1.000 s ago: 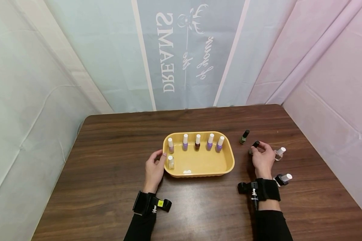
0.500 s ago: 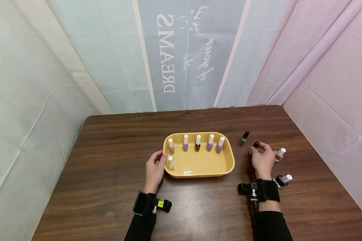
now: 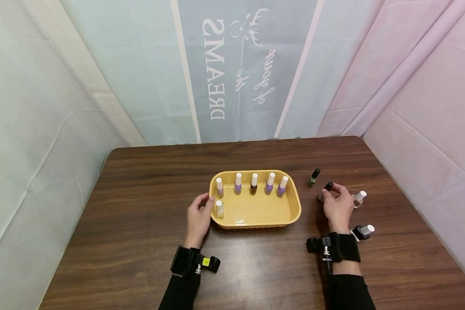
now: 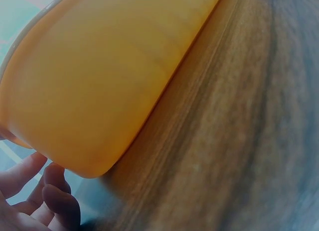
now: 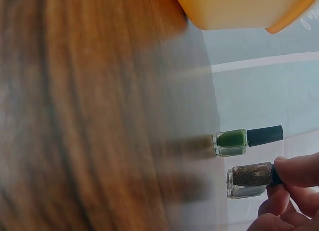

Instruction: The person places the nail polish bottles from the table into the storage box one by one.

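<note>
My right hand pinches the black cap of a nail polish bottle filled with dark glittery brown polish. Beside it stands a green nail polish bottle, also black-capped, apart from the fingers. My left hand holds the left end of a yellow tray, thumb at the rim and fingers against the outer wall. Several white-capped bottles stand in the tray: a row along the back, with a purple bottle rightmost, and a pale bottle at the front left.
Right of my right hand stands a clear bottle with a white cap. Nearer me is a dark bottle with a white cap, partly behind the wrist strap. The brown table meets hanging cloth at its back edge.
Almost nothing differs: the bottle in my right hand has shifted very slightly left. My left hand and the tray stay in place.
</note>
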A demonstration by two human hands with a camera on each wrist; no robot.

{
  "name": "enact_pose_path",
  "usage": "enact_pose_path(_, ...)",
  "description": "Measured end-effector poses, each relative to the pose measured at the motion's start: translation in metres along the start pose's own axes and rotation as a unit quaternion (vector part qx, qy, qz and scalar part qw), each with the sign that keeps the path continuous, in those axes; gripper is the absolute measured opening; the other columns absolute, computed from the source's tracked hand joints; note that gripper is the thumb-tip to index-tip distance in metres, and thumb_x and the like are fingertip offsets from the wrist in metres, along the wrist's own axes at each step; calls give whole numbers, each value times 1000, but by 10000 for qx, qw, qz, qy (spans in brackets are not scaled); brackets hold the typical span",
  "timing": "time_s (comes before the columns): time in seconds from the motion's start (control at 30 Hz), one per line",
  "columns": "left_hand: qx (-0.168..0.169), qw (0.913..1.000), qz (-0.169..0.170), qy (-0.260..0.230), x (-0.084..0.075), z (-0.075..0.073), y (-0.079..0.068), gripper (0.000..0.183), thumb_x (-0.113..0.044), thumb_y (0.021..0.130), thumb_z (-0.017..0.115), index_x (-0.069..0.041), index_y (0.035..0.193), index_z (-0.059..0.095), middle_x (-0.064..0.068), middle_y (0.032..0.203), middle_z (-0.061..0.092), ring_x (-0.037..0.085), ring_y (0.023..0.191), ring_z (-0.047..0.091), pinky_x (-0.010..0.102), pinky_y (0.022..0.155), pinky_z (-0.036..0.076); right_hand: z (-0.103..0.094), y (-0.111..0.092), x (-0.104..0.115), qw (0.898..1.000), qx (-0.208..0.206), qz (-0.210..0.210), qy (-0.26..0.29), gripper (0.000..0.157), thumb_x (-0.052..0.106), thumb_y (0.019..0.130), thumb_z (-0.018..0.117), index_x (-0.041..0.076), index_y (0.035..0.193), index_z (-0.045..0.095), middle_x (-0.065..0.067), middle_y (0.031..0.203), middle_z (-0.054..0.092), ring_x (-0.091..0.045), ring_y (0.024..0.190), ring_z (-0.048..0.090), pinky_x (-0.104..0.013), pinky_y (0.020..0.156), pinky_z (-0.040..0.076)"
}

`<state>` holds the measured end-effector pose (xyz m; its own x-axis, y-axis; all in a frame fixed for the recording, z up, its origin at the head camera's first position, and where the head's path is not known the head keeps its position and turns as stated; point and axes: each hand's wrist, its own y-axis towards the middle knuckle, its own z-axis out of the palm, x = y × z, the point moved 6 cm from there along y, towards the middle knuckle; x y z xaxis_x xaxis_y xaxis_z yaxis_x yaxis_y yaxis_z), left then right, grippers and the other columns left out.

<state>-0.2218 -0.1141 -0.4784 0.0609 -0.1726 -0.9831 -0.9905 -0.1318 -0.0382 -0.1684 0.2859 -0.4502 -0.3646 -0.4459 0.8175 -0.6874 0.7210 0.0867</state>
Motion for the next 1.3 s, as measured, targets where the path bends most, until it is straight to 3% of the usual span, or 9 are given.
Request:
enact_pose_path(0.4, 63, 9999, -106, 110, 2, -1, -1, 39, -37, 88, 59, -10, 116, 64, 9, 110, 62, 14, 63, 54, 21, 55, 43, -5, -5, 13, 9997, -87, -214, 78, 31, 23, 89, 59, 5, 114, 62, -8, 103, 62, -12, 66, 45, -29, 58, 35)
enact_pose_path(0.9, 12, 9999, -105, 107, 1, 0, -1, 36, -35, 88, 60, -12, 115, 65, 8, 108, 63, 15, 61, 54, 22, 53, 43, -15, -17, 40, 9958, -10, -890, 213, 32, 24, 91, 58, 4, 115, 62, -10, 109, 64, -17, 70, 49, -22, 53, 34)
enact_pose_path(1.3, -1, 9999, -80, 87, 2, 2, 0, 35, -35, 88, 61, -12, 114, 65, 7, 107, 63, 15, 60, 52, 21, 52, 42, -13, -25, 52, 9938, 105, -1064, 305, 31, 24, 89, 61, 4, 112, 64, -10, 102, 64, -8, 64, 46, -18, 50, 33)
